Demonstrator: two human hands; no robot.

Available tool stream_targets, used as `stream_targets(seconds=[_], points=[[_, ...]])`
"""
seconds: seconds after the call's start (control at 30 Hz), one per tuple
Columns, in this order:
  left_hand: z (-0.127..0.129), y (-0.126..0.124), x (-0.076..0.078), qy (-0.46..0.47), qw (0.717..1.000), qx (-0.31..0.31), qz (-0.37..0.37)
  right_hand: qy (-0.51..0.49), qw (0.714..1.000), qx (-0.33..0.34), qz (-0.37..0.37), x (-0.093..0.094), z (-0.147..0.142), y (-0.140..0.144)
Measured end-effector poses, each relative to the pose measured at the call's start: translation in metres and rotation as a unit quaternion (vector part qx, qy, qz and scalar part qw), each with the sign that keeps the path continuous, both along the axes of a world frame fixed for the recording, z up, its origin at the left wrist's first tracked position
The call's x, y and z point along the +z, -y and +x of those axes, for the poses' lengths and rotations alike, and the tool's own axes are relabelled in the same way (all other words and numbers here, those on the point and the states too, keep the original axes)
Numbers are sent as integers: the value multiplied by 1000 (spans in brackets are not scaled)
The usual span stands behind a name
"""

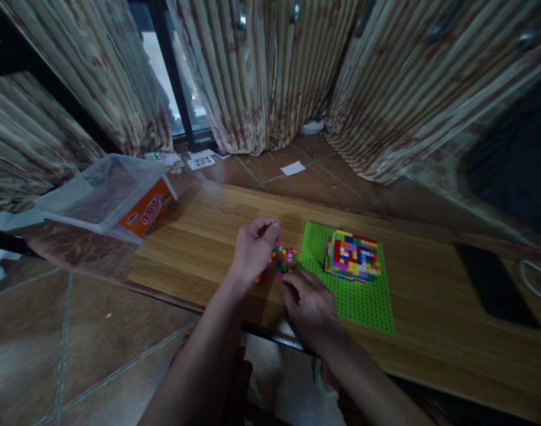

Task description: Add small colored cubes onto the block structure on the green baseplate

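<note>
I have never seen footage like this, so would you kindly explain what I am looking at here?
There is no machine: a person wears a camera on the head, looking down at their own bare hands. The left hand and right hand sit at a small pile of loose bricks on a wooden table. Whether either hand grips a brick cannot be told. Beside the pile lies a green baseplate carrying a multicoloured brick block. A clear plastic bin lies at the table's far left, a dark phone at the right.

Bare wooden surface (199, 236) lies open left of the hands; the multicoloured brick block (353, 255) on the green studded baseplate (363, 302) blocks the right.
</note>
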State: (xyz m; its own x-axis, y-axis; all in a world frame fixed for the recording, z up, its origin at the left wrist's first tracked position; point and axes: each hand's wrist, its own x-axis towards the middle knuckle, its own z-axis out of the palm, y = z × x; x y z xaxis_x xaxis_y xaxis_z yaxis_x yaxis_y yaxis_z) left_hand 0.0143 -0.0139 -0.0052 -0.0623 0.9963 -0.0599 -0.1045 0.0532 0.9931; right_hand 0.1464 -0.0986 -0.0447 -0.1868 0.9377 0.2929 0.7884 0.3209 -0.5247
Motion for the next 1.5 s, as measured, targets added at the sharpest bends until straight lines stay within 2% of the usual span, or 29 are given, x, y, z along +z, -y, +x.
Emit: stream_targets(seconds=[0.17,0.33,0.53,0.63,0.73,0.87,1.07,1.27,1.5], points=[[3,0,-3,3,1000,-14,-9,-99,995,18,1,14,4,3],[8,1,-2,-4,1000,-20,-23,-154,988,8,20,33,19,6],[15,2,-6,-42,998,-54,-8,-133,989,-55,30,50,78,3],[20,3,-11,-41,997,-69,-8,-107,989,-93,37,52,106,2],[24,3,-14,-47,995,-89,-12,-72,991,-107,24,51,119,2],[27,2,-15,-55,993,-104,-6,-38,994,-99,26,45,120,2],[28,3,-12,-62,992,-110,-6,12,994,-90,67,37,114,-3],[26,4,-9,-55,992,-109,-11,21,990,-102,91,38,108,-4],[25,2,-14,-78,990,-117,12,21,989,-107,100,39,109,-3]])
